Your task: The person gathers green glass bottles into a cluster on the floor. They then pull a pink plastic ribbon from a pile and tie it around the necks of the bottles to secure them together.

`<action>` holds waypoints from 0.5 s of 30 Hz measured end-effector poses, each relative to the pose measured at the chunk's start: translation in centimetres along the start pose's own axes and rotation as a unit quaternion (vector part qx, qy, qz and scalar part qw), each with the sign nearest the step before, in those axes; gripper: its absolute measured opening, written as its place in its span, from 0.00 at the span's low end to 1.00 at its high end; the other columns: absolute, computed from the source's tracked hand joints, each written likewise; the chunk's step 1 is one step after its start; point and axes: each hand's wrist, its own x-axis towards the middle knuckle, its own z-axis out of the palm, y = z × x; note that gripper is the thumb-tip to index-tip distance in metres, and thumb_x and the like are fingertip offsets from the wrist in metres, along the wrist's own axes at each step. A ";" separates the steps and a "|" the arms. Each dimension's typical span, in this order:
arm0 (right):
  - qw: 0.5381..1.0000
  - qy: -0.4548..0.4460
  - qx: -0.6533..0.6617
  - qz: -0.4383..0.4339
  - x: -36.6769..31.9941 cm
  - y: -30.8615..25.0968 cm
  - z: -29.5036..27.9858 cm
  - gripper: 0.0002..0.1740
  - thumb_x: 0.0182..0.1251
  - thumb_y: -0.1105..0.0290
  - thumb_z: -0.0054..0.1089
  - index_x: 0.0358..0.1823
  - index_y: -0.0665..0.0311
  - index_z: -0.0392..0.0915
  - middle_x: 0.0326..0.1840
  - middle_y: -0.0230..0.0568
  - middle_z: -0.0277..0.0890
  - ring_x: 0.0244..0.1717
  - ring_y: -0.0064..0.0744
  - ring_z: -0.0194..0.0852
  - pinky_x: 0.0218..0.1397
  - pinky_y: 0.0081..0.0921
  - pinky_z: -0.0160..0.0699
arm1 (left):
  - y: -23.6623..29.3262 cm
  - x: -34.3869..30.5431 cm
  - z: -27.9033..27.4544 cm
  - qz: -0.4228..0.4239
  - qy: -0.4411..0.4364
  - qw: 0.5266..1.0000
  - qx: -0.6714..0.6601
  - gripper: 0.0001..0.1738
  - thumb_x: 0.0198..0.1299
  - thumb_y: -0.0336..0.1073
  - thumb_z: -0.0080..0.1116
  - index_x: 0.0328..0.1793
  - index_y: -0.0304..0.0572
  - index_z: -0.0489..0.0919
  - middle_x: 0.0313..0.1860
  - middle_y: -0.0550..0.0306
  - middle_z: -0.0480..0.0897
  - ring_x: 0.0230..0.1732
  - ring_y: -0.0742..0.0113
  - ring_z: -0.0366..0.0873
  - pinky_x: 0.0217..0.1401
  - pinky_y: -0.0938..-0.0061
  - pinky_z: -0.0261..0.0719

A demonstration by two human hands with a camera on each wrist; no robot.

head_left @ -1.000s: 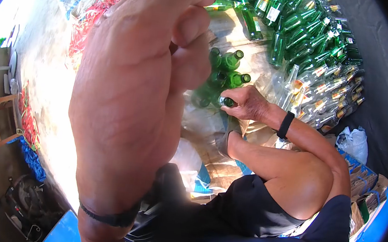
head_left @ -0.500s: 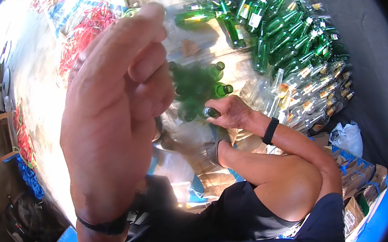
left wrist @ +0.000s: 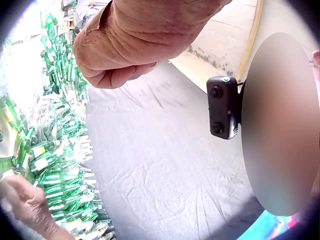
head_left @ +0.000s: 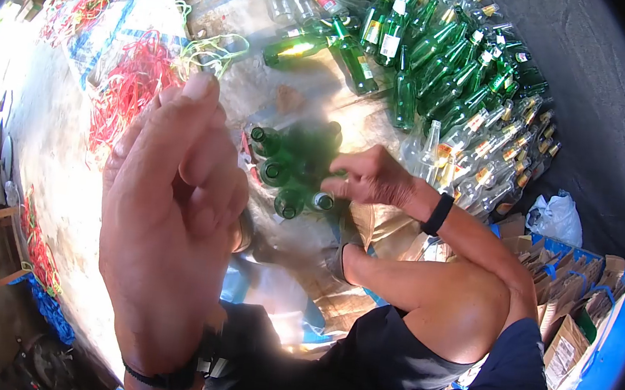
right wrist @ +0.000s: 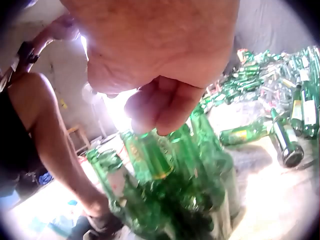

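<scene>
A cluster of green glass bottles (head_left: 293, 166) stands upright on the floor sheet, mouths up, in front of the person's foot. My right hand (head_left: 376, 178) is just beside and over the cluster, thumb and forefinger apart near the neck of a bottle (head_left: 322, 201) at the near right. Its other fingers (right wrist: 172, 102) are bent, close above the bottle tops in the right wrist view. Raised close to the head camera, my left hand (head_left: 172, 210) has loosely bent fingers and holds nothing; it also shows in the left wrist view (left wrist: 135, 40).
A large heap of green bottles (head_left: 452, 53) and clear bottles (head_left: 498, 158) lies at the upper right, against a grey sheet (head_left: 586, 95). Red string (head_left: 138, 71) lies tangled at left. A white bag (head_left: 556, 217) and a blue-edged crate of cardboard (head_left: 564, 351) stand at right.
My right hand has let go of the bottle neck it pinched and shifted slightly up and away. The left hand has moved lower and farther from the head camera, uncovering more bottles.
</scene>
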 end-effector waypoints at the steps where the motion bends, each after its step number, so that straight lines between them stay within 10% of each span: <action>1: 0.997 0.069 -0.011 -0.036 0.4 0.7 -0.4 0.17 0.66 0.54 0.73 0.36 0.61 0.84 0.18 0.37 0.77 0.19 0.38 0.77 0.25 0.32 0.76 | 0.0 0.1 -0.1 0.001 -0.001 1.000 0.001 0.12 0.78 0.37 0.54 0.36 0.49 0.70 0.23 0.74 0.61 0.19 0.83 0.53 0.23 0.81 0.51; 6: 0.957 0.177 0.016 0.227 1.6 4.4 -5.2 0.09 0.71 0.66 0.68 0.36 0.65 0.84 0.27 0.41 0.82 0.28 0.23 0.80 0.34 0.26 0.80 | 0.0 0.1 0.1 -0.023 0.020 0.998 -0.063 0.13 0.78 0.36 0.53 0.36 0.49 0.70 0.24 0.73 0.61 0.18 0.84 0.51 0.21 0.81 0.50; 15: 0.871 0.117 -0.242 0.411 0.5 20.1 -8.5 0.38 0.54 0.47 0.75 0.55 0.74 0.78 0.54 0.61 0.83 0.58 0.54 0.83 0.61 0.43 0.81 | 2.3 -0.9 0.1 -0.081 0.081 0.993 0.038 0.12 0.79 0.38 0.49 0.40 0.43 0.73 0.24 0.69 0.60 0.22 0.80 0.54 0.25 0.81 0.54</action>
